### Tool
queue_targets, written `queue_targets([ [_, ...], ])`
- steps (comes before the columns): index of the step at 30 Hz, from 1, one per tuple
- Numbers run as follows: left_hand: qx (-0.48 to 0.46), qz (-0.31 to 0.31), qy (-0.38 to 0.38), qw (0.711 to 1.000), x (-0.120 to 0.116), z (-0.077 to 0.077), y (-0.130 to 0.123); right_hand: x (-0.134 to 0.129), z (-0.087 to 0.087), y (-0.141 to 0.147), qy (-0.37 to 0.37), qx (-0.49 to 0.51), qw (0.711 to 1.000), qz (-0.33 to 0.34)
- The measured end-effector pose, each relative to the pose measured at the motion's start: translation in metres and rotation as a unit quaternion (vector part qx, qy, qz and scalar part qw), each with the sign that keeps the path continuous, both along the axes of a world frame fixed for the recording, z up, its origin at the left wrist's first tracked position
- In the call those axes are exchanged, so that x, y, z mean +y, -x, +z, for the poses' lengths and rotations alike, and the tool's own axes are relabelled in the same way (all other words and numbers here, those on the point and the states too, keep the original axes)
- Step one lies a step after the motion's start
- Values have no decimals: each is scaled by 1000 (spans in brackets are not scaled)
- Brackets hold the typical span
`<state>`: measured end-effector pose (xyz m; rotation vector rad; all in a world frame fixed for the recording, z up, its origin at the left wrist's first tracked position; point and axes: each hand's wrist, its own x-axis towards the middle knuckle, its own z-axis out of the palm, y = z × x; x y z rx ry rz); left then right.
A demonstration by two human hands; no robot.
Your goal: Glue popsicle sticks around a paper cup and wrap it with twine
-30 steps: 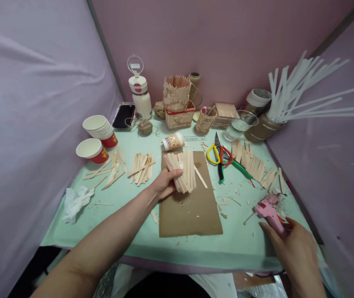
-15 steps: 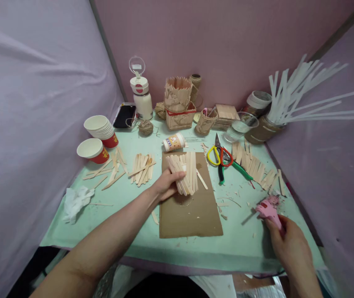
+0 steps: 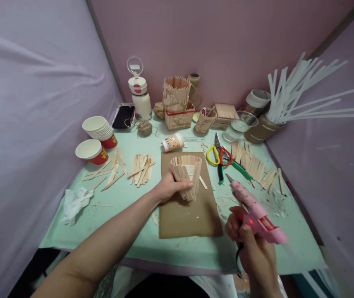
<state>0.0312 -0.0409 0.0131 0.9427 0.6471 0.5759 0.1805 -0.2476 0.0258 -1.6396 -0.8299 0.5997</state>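
My left hand (image 3: 172,187) is closed around a cup covered with upright wooden sticks (image 3: 183,176); a pale patch of the cup shows between the sticks. It is held over a brown cardboard sheet (image 3: 189,223). On the right, my right hand (image 3: 249,240) grips a pink glue gun (image 3: 254,209) by its handle, nozzle toward the upper left and a red light glowing on its side. A gap separates the nozzle from the stick-covered cup. Loose wooden sticks (image 3: 142,169) lie left of the cardboard, and a printed paper cup (image 3: 173,142) rests on its side behind it.
Red paper cups (image 3: 92,152) and crumpled tissue (image 3: 76,203) are on the left. Scissors (image 3: 218,153) and green-handled pliers (image 3: 242,169) lie right of the cardboard. Behind stand a bottle (image 3: 141,99), stick-covered containers (image 3: 177,95), a clear water cup (image 3: 240,126) and white sticks (image 3: 288,95).
My right hand has lifted the glue gun from the right side of the table and moved it left, toward the cardboard. The stick-covered cup has been turned and tilted, so its rim now shows.
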Motion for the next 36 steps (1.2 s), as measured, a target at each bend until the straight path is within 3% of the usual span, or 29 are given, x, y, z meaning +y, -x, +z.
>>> queue_targets([
  [6, 21, -20, -55, 998, 0, 4, 2, 10, 1, 26, 22, -100, 992, 77],
  [11, 35, -30, -67, 997, -1, 6, 3, 13, -6, 34, 0, -109, 992, 61],
  [17, 29, -63, -85, 994, 0, 3, 4, 15, -2, 38, -1, -89, 994, 65],
  [36, 38, -47, -71, 996, -1, 9, 2, 15, 6, 42, 12, -64, 996, 67],
])
